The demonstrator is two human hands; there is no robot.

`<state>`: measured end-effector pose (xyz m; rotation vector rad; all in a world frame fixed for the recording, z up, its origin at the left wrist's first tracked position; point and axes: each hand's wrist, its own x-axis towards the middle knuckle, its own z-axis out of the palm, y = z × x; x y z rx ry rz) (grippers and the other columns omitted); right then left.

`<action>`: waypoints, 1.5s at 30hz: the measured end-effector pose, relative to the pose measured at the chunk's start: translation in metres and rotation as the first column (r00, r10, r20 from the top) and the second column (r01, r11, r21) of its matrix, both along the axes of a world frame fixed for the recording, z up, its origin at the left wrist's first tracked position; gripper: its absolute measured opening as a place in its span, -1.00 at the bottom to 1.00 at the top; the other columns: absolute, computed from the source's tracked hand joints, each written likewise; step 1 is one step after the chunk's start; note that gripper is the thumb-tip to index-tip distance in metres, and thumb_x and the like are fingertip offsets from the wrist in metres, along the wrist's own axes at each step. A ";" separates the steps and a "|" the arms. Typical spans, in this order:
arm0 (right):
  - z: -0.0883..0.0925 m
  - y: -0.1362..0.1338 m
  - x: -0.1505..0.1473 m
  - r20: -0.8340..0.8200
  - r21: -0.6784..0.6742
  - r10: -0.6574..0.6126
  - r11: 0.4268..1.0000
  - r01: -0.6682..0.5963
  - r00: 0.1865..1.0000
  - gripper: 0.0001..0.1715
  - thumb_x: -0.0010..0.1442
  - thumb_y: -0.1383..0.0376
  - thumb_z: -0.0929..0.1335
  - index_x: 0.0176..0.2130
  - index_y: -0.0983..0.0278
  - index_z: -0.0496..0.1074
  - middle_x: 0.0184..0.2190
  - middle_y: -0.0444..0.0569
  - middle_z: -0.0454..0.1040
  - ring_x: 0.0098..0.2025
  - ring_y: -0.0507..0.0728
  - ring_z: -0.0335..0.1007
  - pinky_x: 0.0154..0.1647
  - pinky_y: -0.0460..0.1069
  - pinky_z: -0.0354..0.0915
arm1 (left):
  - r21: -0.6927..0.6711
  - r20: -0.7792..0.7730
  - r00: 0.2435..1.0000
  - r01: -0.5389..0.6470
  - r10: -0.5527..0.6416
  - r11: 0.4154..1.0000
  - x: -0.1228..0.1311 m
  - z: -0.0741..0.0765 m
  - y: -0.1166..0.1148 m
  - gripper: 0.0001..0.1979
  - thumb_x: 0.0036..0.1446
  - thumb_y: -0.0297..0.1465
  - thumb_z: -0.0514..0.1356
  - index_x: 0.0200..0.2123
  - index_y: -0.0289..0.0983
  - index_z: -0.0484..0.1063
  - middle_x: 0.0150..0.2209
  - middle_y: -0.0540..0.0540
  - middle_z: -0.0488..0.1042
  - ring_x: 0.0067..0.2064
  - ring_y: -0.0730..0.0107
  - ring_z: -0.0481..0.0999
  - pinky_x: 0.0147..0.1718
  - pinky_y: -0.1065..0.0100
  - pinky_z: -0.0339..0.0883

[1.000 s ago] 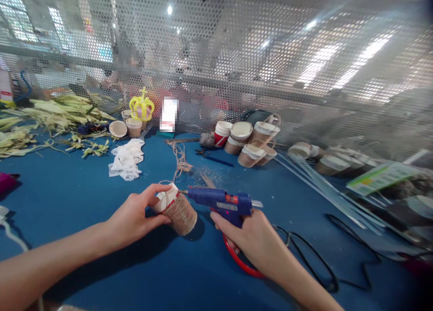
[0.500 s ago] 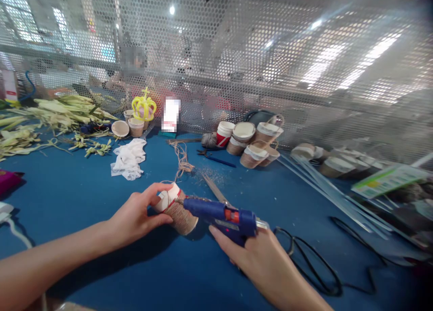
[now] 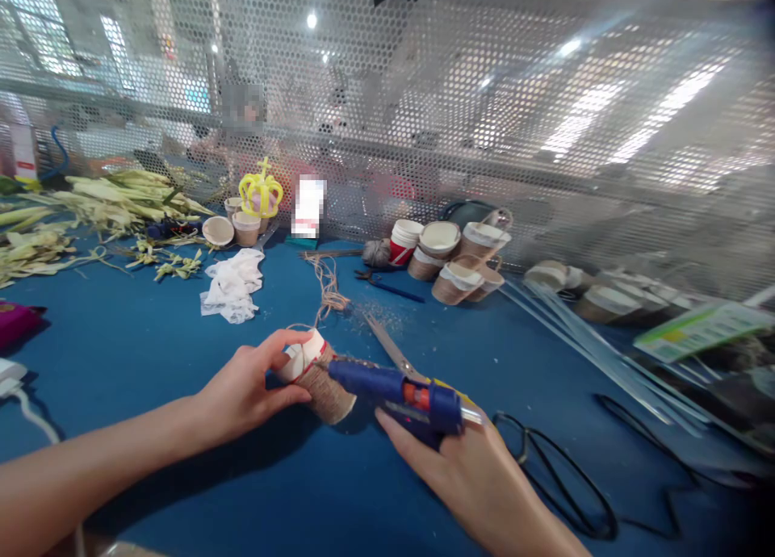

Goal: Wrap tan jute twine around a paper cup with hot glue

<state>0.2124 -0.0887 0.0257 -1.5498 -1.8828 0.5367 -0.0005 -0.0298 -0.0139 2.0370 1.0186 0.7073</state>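
Observation:
Between the thumb and fingers of my left hand [image 3: 257, 379] is a paper cup [image 3: 330, 391], tilted on its side and wound with brown twine over much of its wall. White and a strip of red show at the end I grip. My right hand [image 3: 460, 460] is wrapped round the handle of a blue glue gun [image 3: 393, 387], whose nozzle points left at the cup's wound side. Whether the tip touches the twine I cannot tell. Loose twine [image 3: 328, 291] trails from the cup up the table. Scissors [image 3: 393, 347] lie behind the glue gun, their handles partly hidden.
Several twine-wrapped cups [image 3: 457, 278] stand at the back beside a grey yarn ball [image 3: 376, 253] and pliers [image 3: 387, 285]. Clear glue sticks [image 3: 593, 347] and a black cable [image 3: 563, 484] lie right. Crumpled white cloth [image 3: 233, 286] and dried husks [image 3: 121, 202] are left. Perforated metal [image 3: 363, 97] closes the back.
The view has shifted slightly. The glue gun has turned a little against the cup, and the scissors' yellow handle now shows behind it. Both hands keep their grip.

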 end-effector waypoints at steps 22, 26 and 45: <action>0.008 0.036 0.039 -0.391 -0.285 -0.257 0.947 0.149 0.884 -0.71 -0.03 0.15 0.36 -0.57 0.31 0.31 -0.69 -0.18 0.32 -0.66 -0.06 0.19 -0.64 -0.15 0.14 | -0.029 -0.043 0.998 -0.057 0.056 0.998 0.001 0.003 -0.003 -0.51 -0.01 -0.35 0.18 0.02 -0.20 0.14 -0.33 -0.03 0.56 -0.24 0.24 0.51 -0.16 0.19 0.27; 0.007 0.062 0.062 -0.293 -0.260 -0.449 0.887 0.381 0.844 -0.72 0.07 0.17 0.31 -0.50 0.34 0.34 -0.62 -0.16 0.32 -0.64 -0.08 0.19 -0.65 -0.17 0.14 | -0.021 -0.064 0.996 -0.065 0.064 0.998 0.001 0.002 -0.003 -0.51 -0.01 -0.36 0.18 0.02 -0.19 0.15 -0.34 -0.02 0.56 -0.23 0.22 0.51 -0.13 0.18 0.25; 0.011 0.081 0.024 0.180 -0.052 -0.141 0.987 0.153 0.974 -0.68 0.15 0.13 0.22 -0.44 0.25 0.43 -0.42 -0.04 0.47 -0.32 0.10 0.36 -0.29 -0.04 0.20 | 0.399 -0.111 0.994 0.039 0.006 0.916 0.002 -0.005 -0.008 -0.56 0.00 -0.42 0.19 -0.02 -0.18 0.21 -0.27 -0.07 0.52 -0.29 0.28 0.50 -0.29 0.29 0.37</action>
